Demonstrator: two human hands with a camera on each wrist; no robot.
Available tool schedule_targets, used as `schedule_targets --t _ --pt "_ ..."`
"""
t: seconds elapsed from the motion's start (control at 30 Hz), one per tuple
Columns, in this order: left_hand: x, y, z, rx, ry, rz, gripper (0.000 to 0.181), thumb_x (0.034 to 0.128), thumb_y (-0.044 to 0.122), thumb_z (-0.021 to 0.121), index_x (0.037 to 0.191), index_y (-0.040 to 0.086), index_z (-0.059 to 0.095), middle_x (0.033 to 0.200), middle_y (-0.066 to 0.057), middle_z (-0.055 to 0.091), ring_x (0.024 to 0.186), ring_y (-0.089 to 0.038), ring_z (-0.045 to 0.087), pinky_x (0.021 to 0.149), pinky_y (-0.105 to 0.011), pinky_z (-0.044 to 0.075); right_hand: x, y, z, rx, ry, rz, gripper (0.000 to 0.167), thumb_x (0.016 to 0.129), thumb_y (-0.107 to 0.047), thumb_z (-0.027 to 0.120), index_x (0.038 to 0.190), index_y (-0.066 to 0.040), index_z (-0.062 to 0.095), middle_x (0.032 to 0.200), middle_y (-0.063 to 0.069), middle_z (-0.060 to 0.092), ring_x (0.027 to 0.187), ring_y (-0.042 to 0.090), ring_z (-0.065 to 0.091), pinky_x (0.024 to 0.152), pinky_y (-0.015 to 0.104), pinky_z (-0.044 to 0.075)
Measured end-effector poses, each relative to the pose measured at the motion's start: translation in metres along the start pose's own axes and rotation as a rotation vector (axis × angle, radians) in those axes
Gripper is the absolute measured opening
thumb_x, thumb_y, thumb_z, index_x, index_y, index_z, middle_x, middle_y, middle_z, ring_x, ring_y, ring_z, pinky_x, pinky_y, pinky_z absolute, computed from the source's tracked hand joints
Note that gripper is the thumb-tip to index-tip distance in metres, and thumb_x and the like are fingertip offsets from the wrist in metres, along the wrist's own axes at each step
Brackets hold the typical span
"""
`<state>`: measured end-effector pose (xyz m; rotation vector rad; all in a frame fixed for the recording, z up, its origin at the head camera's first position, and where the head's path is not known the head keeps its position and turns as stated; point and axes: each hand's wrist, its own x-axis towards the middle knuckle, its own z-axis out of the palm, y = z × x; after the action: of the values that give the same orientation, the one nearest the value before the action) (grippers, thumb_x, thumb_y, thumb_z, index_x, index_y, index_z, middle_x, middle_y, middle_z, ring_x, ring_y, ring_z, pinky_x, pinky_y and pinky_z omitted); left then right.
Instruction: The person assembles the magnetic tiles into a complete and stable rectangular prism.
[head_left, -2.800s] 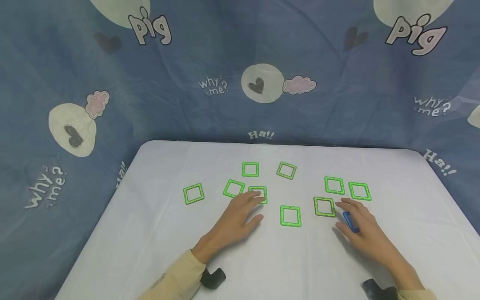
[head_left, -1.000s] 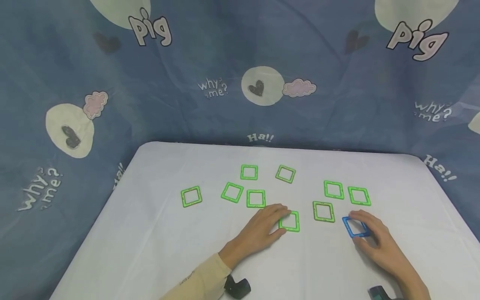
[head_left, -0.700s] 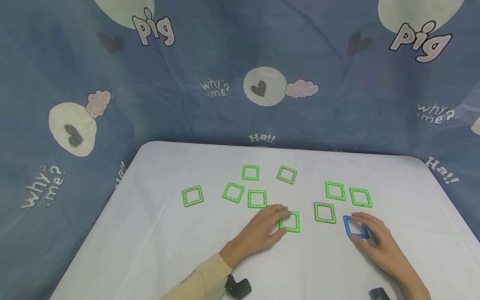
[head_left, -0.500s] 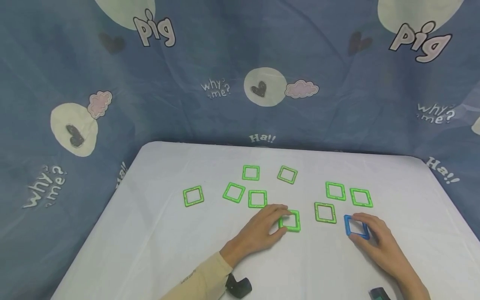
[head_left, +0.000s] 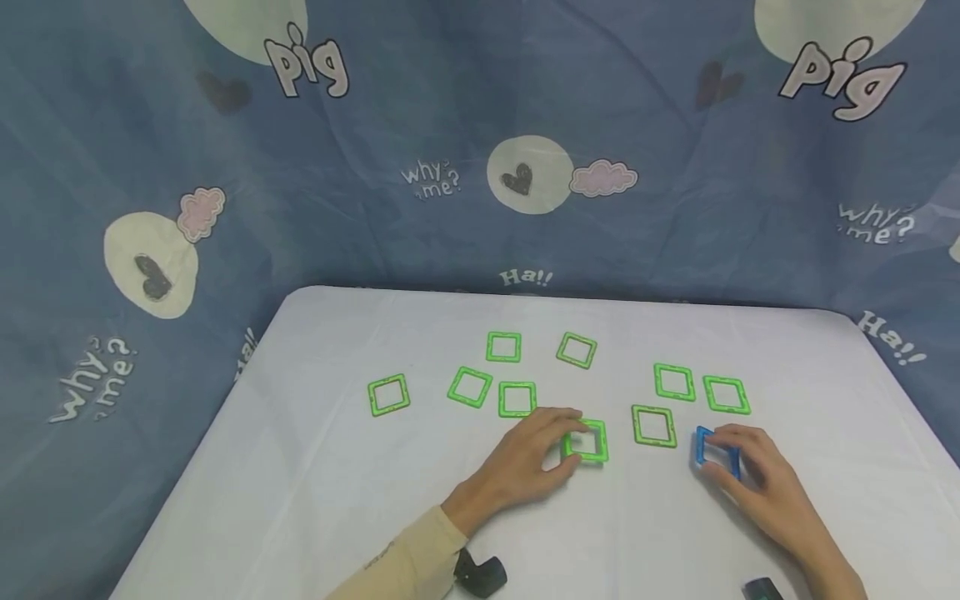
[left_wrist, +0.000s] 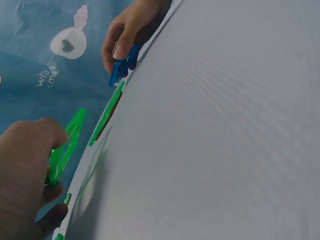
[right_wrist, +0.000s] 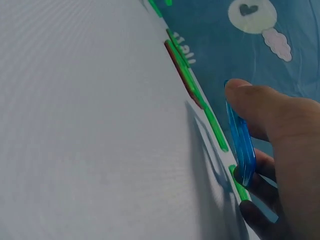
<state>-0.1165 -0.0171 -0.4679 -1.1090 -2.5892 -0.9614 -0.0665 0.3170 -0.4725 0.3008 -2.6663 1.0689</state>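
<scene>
Left grip (head_left: pixel 519 458) pinches a green square frame (head_left: pixel 603 440) just above the white counter (head_left: pixel 300 475); right grip (head_left: pixel 768 492) pinches a blue square frame (right_wrist: pixel 241 142), tilted and clear of the counter, near a flat-lying green frame (head_left: pixel 671 427).

A white tabletop (head_left: pixel 630 517) lies under the left hand (head_left: pixel 517 462) and right hand (head_left: pixel 765 483); beyond them rises a blue fabric backdrop (head_left: pixel 637 242). Straight past the left hand it bears "Ha!!" lettering (head_left: pixel 526 277), and higher up a pale oval (head_left: pixel 551 179) with a dark heart (head_left: pixel 517 177), touching a pink cloud (head_left: pixel 602 174). Past the right hand, farther right, sits "why me?" lettering (head_left: pixel 876 223), with "pig" lettering (head_left: pixel 843 79) above.
</scene>
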Motion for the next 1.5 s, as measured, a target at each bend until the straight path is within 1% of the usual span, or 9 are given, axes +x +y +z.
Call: schedule_targets --t 0.23,0.33,0.47,0.63,0.77,0.93,1.13,1.37,1.5 --pt "-0.001 0.004 -0.006 -0.026 0.005 -0.014 0.036 0.0888 0.028 0.063 0.124 0.021 0.058 0.133 0.002 0.054 0.127 -0.011 0.047 0.108 -0.026 0.038 0.003 -0.009 0.001 -0.003 -0.017 0.014 0.048 0.081 -0.015 0.074 0.125 -0.019 0.058 0.123 -0.003 0.049 0.123 -0.021 0.027 0.097 -0.006 0.016" --pt "-0.003 0.004 -0.008 -0.032 0.004 -0.029 0.036 0.0889 0.028 0.063 0.124 0.022 0.057 0.134 0.002 0.053 0.128 -0.011 0.047 0.109 -0.027 0.037 0.003 -0.013 0.001 -0.009 -0.029 0.023 0.051 0.082 -0.017 0.074 0.130 -0.020 0.055 0.125 -0.003 0.048 0.124 -0.022 0.025 0.102 -0.003 0.014" --pt "-0.006 0.002 -0.012 -0.028 -0.008 -0.061 0.037 0.0894 0.028 0.062 0.125 0.022 0.057 0.136 0.003 0.052 0.130 -0.012 0.046 0.112 -0.032 0.035 0.005 -0.019 0.002 0.004 -0.040 0.013 0.051 0.082 -0.017 0.073 0.130 -0.020 0.056 0.124 -0.004 0.048 0.124 -0.020 0.026 0.103 -0.002 0.013" --pt "-0.010 -0.002 -0.018 -0.020 -0.009 -0.089 0.036 0.0893 0.027 0.062 0.124 0.023 0.057 0.136 0.004 0.052 0.130 -0.012 0.045 0.114 -0.035 0.032 0.009 -0.026 0.009 0.013 -0.057 -0.025 0.051 0.081 -0.016 0.074 0.129 -0.019 0.057 0.124 -0.009 0.048 0.124 -0.017 0.029 0.099 -0.005 0.015" --pt "-0.013 -0.005 -0.018 -0.012 -0.001 -0.080 0.036 0.0890 0.027 0.062 0.124 0.022 0.057 0.135 0.003 0.053 0.129 -0.012 0.046 0.111 -0.031 0.036 0.010 -0.030 0.014 0.015 -0.059 -0.063 0.053 0.078 -0.013 0.077 0.127 -0.018 0.058 0.124 -0.010 0.048 0.123 -0.015 0.031 0.101 -0.003 0.016" --pt "-0.017 -0.007 -0.019 -0.009 -0.001 -0.070 0.036 0.0894 0.027 0.062 0.125 0.022 0.057 0.136 0.003 0.052 0.130 -0.013 0.045 0.111 -0.031 0.036 0.010 -0.036 0.020 0.022 -0.080 -0.110 0.055 0.076 -0.011 0.078 0.127 -0.016 0.058 0.123 -0.007 0.048 0.122 -0.013 0.033 0.103 -0.001 0.018" --pt "-0.020 -0.008 -0.020 -0.011 0.001 -0.072 0.037 0.0892 0.028 0.062 0.125 0.022 0.057 0.136 0.004 0.051 0.130 -0.013 0.045 0.111 -0.032 0.036 0.010 -0.042 0.026 0.007 -0.093 -0.096 0.055 0.077 -0.018 0.078 0.128 -0.020 0.057 0.125 -0.009 0.048 0.123 -0.015 0.030 0.102 -0.003 0.016" --pt "-0.023 -0.009 -0.020 -0.004 0.002 -0.070 0.036 0.0887 0.028 0.062 0.124 0.021 0.057 0.135 0.004 0.052 0.129 -0.012 0.045 0.111 -0.030 0.036 0.010 -0.050 0.033 0.044 -0.093 -0.175 0.055 0.075 -0.014 0.079 0.126 -0.015 0.059 0.123 -0.003 0.050 0.124 -0.006 0.036 0.106 0.001 0.019" --pt "-0.025 -0.010 -0.021 0.003 -0.012 -0.070 0.035 0.0893 0.028 0.062 0.124 0.021 0.057 0.136 0.003 0.052 0.130 -0.013 0.045 0.111 -0.031 0.036 0.010 -0.055 0.040 0.046 -0.094 -0.181 0.053 0.075 -0.016 0.079 0.124 -0.016 0.060 0.123 -0.004 0.050 0.125 -0.003 0.037 0.106 0.001 0.018"
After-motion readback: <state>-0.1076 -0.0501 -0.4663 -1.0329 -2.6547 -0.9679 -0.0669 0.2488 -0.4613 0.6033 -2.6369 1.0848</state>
